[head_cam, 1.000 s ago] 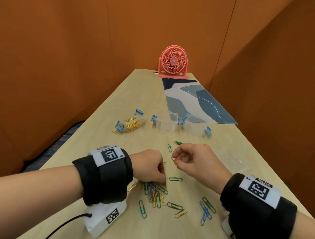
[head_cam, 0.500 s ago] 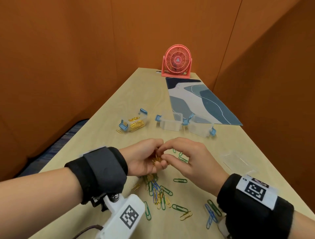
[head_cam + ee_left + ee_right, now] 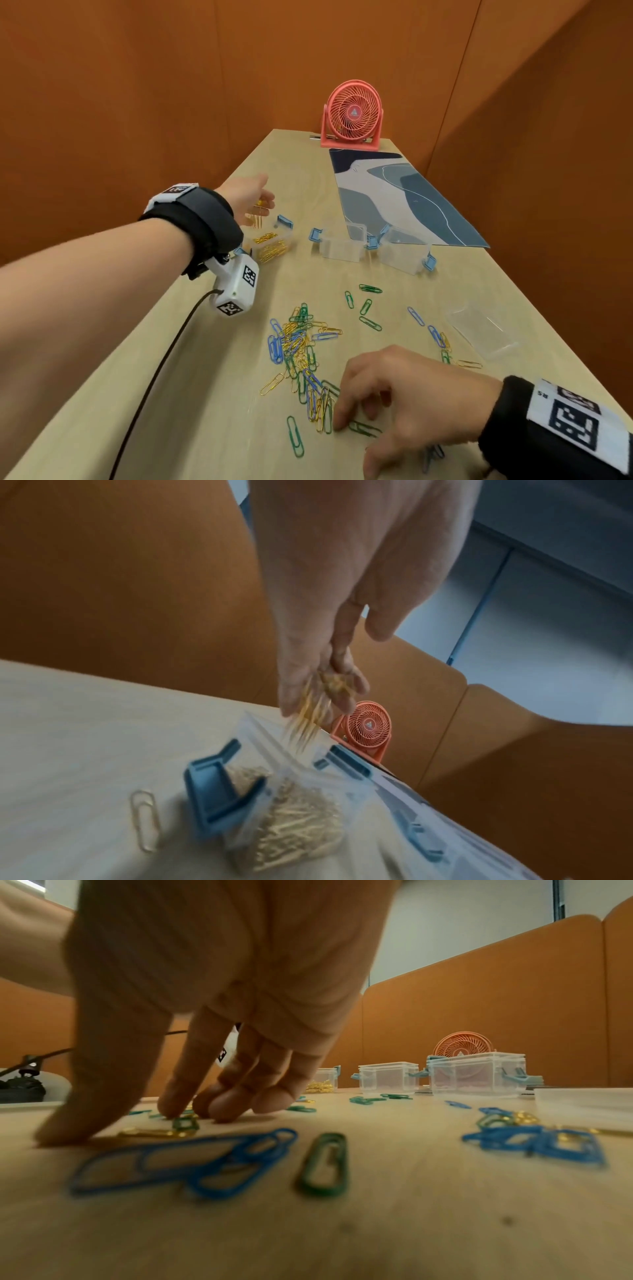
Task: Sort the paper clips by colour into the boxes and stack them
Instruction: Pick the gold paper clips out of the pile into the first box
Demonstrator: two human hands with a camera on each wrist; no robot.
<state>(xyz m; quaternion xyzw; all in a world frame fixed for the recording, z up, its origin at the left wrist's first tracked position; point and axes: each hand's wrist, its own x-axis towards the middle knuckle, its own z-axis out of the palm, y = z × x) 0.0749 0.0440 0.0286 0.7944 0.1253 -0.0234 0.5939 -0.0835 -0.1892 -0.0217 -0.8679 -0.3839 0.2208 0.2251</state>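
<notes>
While hanging far left over the gold box [image 3: 274, 245], left hand [image 3: 251, 197] gone slack: fingers [image 3: 346, 685] pointing down, loosely together, no real grip left. Gold clips [image 3: 308, 723] slipping out from between them in a blurred streak. Box straight below, open, part filled, blue latches swung out. One stray clip [image 3: 145, 821] flat on the table [image 3: 212, 394] just beside the box, outside it.

Right of that, two empty boxes [image 3: 340, 245] [image 3: 404, 251] side by side. Nearer, on the right, a clear lid [image 3: 479, 329].

Near right, right hand [image 3: 404, 394] palm down, fingers almost straight. Fingertips [image 3: 226, 1110] pressing the table at the near end of the pile [image 3: 301, 346], thumb planted apart. Nothing held. Forefinger touching a few gold clips mixed with green and blue ones, a green clip [image 3: 364, 428] just beside it.

Judged as one gold round closing and another opening, with the sorting far from done: plenty of gold in the pile, green and blue untouched, no box stacked.

Deciding relation: gold box far and left of the right hand, well apart, the whole pile between. Left hand directly over it, so by much the nearer. Gold clips under the forefinger lying roughly near to far, crosswise to the fingers. Probably easier to slide out sideways than to pinch flat.
</notes>
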